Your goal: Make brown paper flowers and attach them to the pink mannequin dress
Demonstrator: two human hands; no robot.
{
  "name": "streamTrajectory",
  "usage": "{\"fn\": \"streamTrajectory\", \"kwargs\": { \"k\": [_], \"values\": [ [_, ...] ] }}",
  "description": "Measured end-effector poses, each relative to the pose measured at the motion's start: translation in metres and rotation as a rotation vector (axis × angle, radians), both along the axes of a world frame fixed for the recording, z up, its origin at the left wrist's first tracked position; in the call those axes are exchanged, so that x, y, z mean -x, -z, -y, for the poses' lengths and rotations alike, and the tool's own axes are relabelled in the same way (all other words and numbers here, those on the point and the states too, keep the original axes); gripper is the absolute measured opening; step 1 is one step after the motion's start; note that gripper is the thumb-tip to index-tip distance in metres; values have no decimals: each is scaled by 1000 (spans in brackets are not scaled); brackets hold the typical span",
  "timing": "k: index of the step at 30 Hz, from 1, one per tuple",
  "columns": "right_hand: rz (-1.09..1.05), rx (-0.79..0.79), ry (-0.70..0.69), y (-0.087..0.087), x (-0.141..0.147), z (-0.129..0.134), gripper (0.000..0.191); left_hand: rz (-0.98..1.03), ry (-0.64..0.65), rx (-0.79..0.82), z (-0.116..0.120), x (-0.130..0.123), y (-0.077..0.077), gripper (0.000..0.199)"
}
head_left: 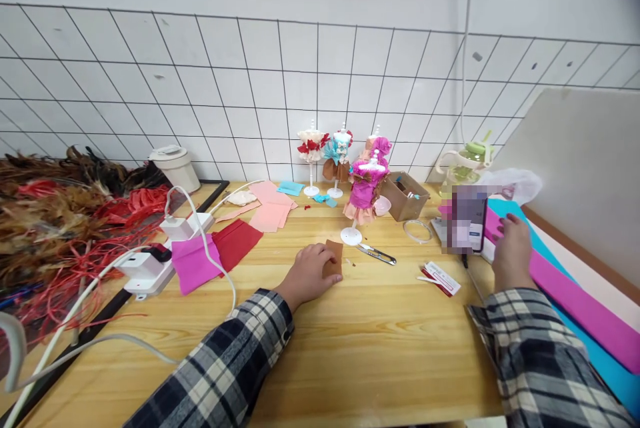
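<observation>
My left hand (311,273) rests on the table with its fingers curled over a small piece of brown crepe paper (336,253), gripping it between thumb and fingers. Just beyond stands a mini dress form (364,191) in a magenta and peach paper dress. A pair of thread snips (377,254) lies at its base. My right hand (514,251) is raised beside a propped-up phone (477,221), fingers loosely bent and apart, over a magenta paper strip (575,291). I see nothing held in it.
More dress forms (336,155) and a small cardboard box (407,196) stand at the back. Folded red paper (237,246), a magenta sheet (195,265) and a power strip (155,278) with trailing cables lie left. A red-and-white packet (441,279) lies right; a green-lidded jug (465,161) stands behind.
</observation>
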State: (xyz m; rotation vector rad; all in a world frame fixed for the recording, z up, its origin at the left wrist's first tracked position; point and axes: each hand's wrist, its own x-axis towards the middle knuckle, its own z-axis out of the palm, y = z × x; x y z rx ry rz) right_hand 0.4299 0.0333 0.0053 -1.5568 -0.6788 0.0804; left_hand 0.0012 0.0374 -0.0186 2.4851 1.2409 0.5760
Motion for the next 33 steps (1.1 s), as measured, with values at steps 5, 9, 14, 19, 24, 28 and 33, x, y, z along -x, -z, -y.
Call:
{"fn": "streamTrajectory", "kwargs": {
  "k": [5,9,14,19,24,28,33],
  "values": [
    [-433,102,-219,31,-17,5,27,30,-8,-7,0,-2,-4,13],
    [-395,127,-366,31,-12,11,34,-2,99,14,5,-2,-8,20],
    [-417,101,-249,34,-13,11,39,16,150,34,5,-1,-7,21],
    [-412,57,-163,39,-14,5,34,38,160,45,3,0,-4,22],
    [-438,-7,-116,42,-14,-1,28,48,153,48,3,0,-3,21],
    [-425,-5,-116,43,-17,-1,28,40,152,38,2,0,-1,20],
    [-488,47,-123,38,-18,2,23,38,149,34,3,-1,-3,19]
  ]
}}
